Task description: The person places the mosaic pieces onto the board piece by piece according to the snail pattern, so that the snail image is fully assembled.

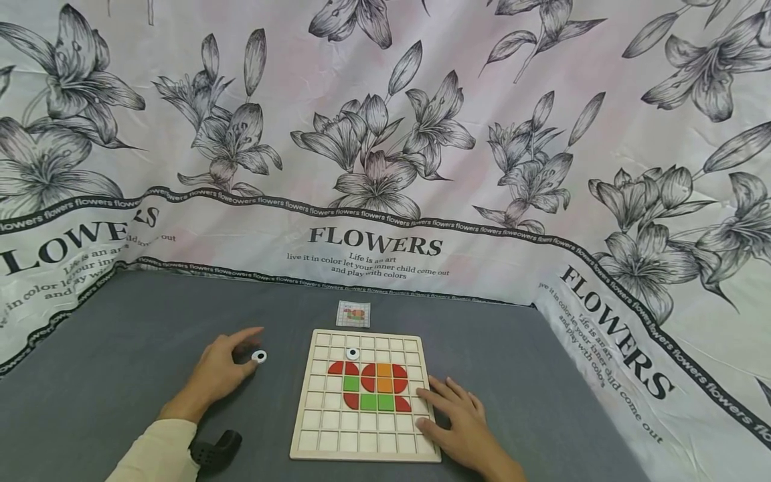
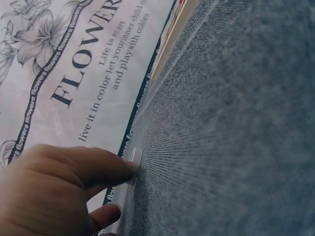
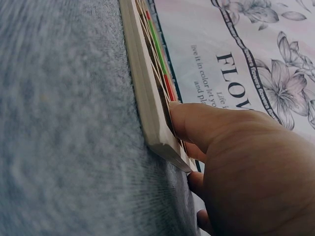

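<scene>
My left hand [image 1: 218, 365] is left of the board, its thumb touching a white eye piece [image 1: 259, 357] with a black ring. In the left wrist view this white piece [image 2: 137, 160] is seen edge-on at the thumb tip, low over the grey cloth. The index finger reaches out past the piece. At the board's right edge, my right hand [image 1: 460, 425] rests with thumb and index finger on the rim. The wooden grid board [image 1: 313, 438] carries red, green and orange tiles [image 1: 384, 385] and another eye piece [image 1: 352, 353]. The right wrist view shows the thumb [image 3: 189, 118] over the board's edge.
Behind the board lies a small pattern card [image 1: 353, 314] with a coloured picture on a grid. A black curved band [image 1: 218, 452] sits by the left sleeve. Grey cloth [image 1: 524, 375] covers the table, and a flower-printed curtain [image 1: 373, 167] surrounds its back and sides.
</scene>
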`<state>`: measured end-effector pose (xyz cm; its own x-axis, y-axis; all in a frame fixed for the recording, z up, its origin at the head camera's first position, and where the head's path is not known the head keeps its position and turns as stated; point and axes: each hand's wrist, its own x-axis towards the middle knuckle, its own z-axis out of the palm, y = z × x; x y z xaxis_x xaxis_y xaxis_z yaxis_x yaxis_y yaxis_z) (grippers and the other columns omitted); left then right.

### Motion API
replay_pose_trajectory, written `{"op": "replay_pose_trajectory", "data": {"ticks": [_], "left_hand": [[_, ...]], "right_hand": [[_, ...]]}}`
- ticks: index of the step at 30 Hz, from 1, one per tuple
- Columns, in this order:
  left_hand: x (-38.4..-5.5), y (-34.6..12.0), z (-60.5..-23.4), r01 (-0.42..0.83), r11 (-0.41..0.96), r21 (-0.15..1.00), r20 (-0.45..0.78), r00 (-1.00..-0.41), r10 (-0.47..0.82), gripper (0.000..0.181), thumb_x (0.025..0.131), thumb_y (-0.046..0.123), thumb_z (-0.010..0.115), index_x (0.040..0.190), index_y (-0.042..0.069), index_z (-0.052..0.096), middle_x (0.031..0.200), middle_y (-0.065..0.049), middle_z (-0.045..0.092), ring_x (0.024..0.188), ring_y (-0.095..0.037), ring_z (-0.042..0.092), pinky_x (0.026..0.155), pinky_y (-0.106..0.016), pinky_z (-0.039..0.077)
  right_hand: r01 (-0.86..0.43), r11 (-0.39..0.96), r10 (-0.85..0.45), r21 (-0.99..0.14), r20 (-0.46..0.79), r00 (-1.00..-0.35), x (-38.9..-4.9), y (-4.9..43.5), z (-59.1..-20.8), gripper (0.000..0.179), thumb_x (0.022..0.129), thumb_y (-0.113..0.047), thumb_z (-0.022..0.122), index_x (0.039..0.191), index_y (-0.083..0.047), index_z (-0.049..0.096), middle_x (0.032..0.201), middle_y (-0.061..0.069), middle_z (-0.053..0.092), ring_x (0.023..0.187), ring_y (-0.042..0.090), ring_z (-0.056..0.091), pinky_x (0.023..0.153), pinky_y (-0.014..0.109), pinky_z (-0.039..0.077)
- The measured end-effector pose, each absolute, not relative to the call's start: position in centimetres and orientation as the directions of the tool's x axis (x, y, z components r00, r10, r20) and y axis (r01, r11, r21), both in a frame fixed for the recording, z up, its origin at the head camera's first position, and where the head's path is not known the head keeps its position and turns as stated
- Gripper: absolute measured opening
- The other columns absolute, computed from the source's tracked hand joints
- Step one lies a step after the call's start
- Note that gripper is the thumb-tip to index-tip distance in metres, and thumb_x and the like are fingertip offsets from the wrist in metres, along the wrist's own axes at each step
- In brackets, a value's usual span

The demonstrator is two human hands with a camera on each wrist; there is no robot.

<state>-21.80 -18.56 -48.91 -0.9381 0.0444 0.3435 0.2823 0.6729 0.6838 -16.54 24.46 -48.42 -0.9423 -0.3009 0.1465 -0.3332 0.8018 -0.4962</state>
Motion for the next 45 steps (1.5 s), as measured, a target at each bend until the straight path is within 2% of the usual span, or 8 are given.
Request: {"op": "replay_pose_trajectory", "data": {"ticks": [2, 6, 9, 14, 24, 33, 40, 45], "left_hand": [[-21.8, -18.5, -49.0, 0.281, 0.687, 0.671, 0.342, -0.938, 0.049, 0.055, 0.08, 0.003, 0.076, 0.132, 0.006, 0.059, 0.103, -0.006, 0.066, 0.096, -0.029, 0.055, 0.079, -0.052, 0.043], [-21.9, -18.4, -49.1, 0.259, 0.703, 0.662, 0.324, -0.945, 0.044, 0.058, 0.079, 0.015, 0.081, 0.131, 0.006, 0.059, 0.094, -0.002, 0.06, 0.089, -0.025, 0.053, 0.075, -0.048, 0.042], [-21.9, -18.4, -49.1, 0.253, 0.698, 0.67, 0.313, -0.949, 0.044, 0.063, 0.077, 0.022, 0.084, 0.132, 0.006, 0.058, 0.097, -0.004, 0.06, 0.092, -0.026, 0.053, 0.078, -0.051, 0.043], [-21.8, -18.5, -49.0, 0.279, 0.683, 0.675, 0.316, -0.946, 0.074, 0.061, 0.079, 0.013, 0.08, 0.135, 0.007, 0.056, 0.108, -0.006, 0.067, 0.103, -0.031, 0.054, 0.085, -0.057, 0.041], [-21.8, -18.5, -48.8, 0.275, 0.705, 0.653, 0.321, -0.944, 0.071, 0.058, 0.078, 0.01, 0.081, 0.132, 0.006, 0.059, 0.103, -0.006, 0.065, 0.101, -0.032, 0.056, 0.083, -0.056, 0.042], [-21.7, -18.1, -48.7, 0.264, 0.707, 0.656, 0.329, -0.943, 0.048, 0.053, 0.079, 0.009, 0.079, 0.129, 0.005, 0.061, 0.096, -0.002, 0.064, 0.095, -0.029, 0.058, 0.08, -0.053, 0.045], [-21.7, -17.5, -47.8, 0.318, 0.653, 0.688, 0.433, -0.901, -0.018, 0.047, 0.079, 0.005, 0.079, 0.123, 0.0, 0.064, 0.094, -0.004, 0.064, 0.085, -0.024, 0.056, 0.073, -0.045, 0.046], [-22.2, -16.9, -47.1, 0.333, 0.614, 0.715, 0.445, -0.895, -0.033, 0.045, 0.082, 0.012, 0.078, 0.124, 0.002, 0.063, 0.098, -0.005, 0.065, 0.087, -0.027, 0.055, 0.073, -0.042, 0.045]], "right_hand": [[-0.334, 0.8, -0.302, -0.498, 0.147, -0.942, -16.5, 24.5, -48.4, 0.05, 0.09, -0.051, 0.062, 0.131, -0.022, 0.063, 0.145, 0.007, 0.045, 0.136, 0.04, 0.028, 0.098, 0.069, 0.013], [-0.332, 0.8, -0.299, -0.5, 0.148, -0.943, -16.5, 24.5, -48.5, 0.05, 0.09, -0.051, 0.062, 0.13, -0.022, 0.063, 0.145, 0.006, 0.046, 0.136, 0.04, 0.028, 0.098, 0.069, 0.013], [-0.327, 0.804, -0.294, -0.497, 0.145, -0.945, -16.5, 24.5, -48.5, 0.05, 0.089, -0.051, 0.063, 0.13, -0.023, 0.063, 0.144, 0.005, 0.046, 0.136, 0.039, 0.029, 0.098, 0.069, 0.013], [-0.324, 0.804, -0.294, -0.498, 0.14, -0.945, -16.5, 24.4, -48.4, 0.05, 0.089, -0.051, 0.063, 0.13, -0.022, 0.063, 0.145, 0.006, 0.046, 0.136, 0.039, 0.028, 0.099, 0.068, 0.013], [-0.325, 0.805, -0.295, -0.496, 0.141, -0.945, -16.5, 24.4, -48.3, 0.049, 0.089, -0.05, 0.063, 0.13, -0.023, 0.063, 0.145, 0.005, 0.046, 0.136, 0.038, 0.028, 0.099, 0.068, 0.012], [-0.321, 0.808, -0.291, -0.494, 0.14, -0.946, -16.6, 24.4, -48.2, 0.05, 0.089, -0.05, 0.063, 0.13, -0.022, 0.064, 0.144, 0.006, 0.046, 0.136, 0.039, 0.028, 0.099, 0.068, 0.012], [-0.341, 0.797, -0.31, -0.499, 0.147, -0.939, -16.6, 24.4, -48.1, 0.051, 0.089, -0.051, 0.063, 0.13, -0.02, 0.064, 0.144, 0.007, 0.046, 0.136, 0.04, 0.028, 0.099, 0.067, 0.013], [-0.338, 0.796, -0.307, -0.502, 0.147, -0.94, -16.5, 24.5, -48.2, 0.052, 0.089, -0.051, 0.062, 0.13, -0.02, 0.064, 0.144, 0.007, 0.046, 0.136, 0.04, 0.028, 0.099, 0.068, 0.013]]}}
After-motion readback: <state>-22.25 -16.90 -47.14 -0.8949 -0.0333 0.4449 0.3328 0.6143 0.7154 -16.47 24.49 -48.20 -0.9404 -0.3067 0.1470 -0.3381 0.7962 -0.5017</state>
